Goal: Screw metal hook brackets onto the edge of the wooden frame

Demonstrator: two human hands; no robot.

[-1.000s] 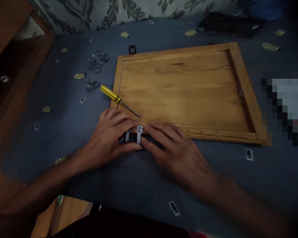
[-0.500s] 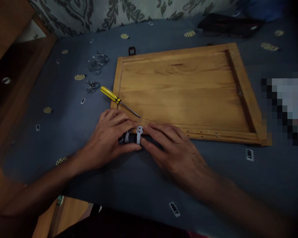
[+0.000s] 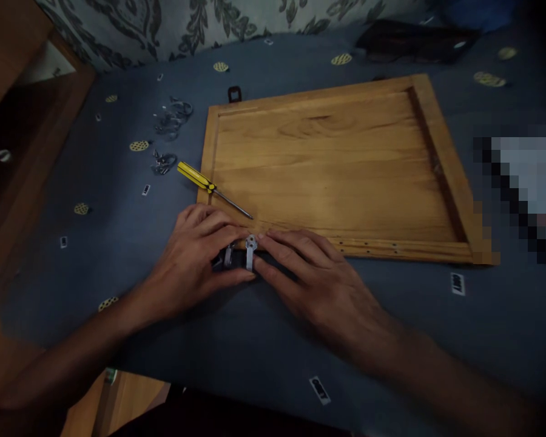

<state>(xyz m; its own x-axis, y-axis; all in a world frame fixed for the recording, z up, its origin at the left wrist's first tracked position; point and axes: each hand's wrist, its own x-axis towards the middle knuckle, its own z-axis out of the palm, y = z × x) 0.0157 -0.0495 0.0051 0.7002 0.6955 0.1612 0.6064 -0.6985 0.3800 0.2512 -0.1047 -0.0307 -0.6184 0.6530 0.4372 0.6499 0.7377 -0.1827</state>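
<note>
A small metal bracket (image 3: 250, 252) with screw holes stands at the near edge of the wooden panel (image 3: 327, 158). My left hand (image 3: 195, 255) is closed on it, index fingertip at its top and thumb at its lower end. From the other side, my right hand (image 3: 313, 273) pinches the same bracket, its fingers resting on the panel's frame. A second metal piece (image 3: 229, 255) shows partly beneath my left hand; the rest of it is hidden. Across the panel's left frame lies a yellow-handled screwdriver (image 3: 198, 177), its tip pointing toward the bracket.
Loose metal hardware (image 3: 173, 118) and a smaller heap of metal parts (image 3: 162, 162) lie left of the panel on the blue patterned cloth (image 3: 118, 243). A dark case-like object (image 3: 414, 42) lies at the back right. Wooden furniture (image 3: 59, 79) borders the left.
The whole view has shifted slightly, with most things a little further left. Both hands keep their hold at the panel's near edge; the bracket looks slightly turned.
</note>
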